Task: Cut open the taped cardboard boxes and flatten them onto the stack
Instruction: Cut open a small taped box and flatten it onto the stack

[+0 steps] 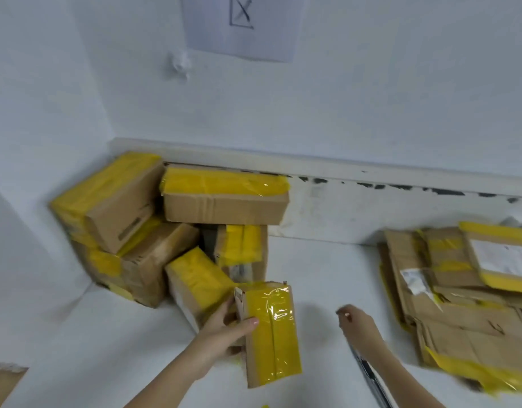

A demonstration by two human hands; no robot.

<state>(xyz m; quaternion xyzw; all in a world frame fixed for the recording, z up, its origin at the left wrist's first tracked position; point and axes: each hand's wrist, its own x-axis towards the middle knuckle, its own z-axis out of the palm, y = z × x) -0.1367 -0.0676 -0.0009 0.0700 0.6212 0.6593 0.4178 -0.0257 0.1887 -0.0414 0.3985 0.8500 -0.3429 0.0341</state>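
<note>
From the head view, a taped box (268, 334) is gripped by the left hand (224, 334) on the table (77, 334), beside the pile (165, 225). The right hand (357, 322), fingers curled, blurred, grasp untold, hovers near the stack (460, 304). Cutting seems next; a blade is needed.

My right hand (357, 320) is motion-blurred, so I can't tell what it's gripping; the dark tool (371, 378) under my wrist is a smear. The flattened stack (460, 304) runs off the right edge, and its labels are unreadable.
</note>
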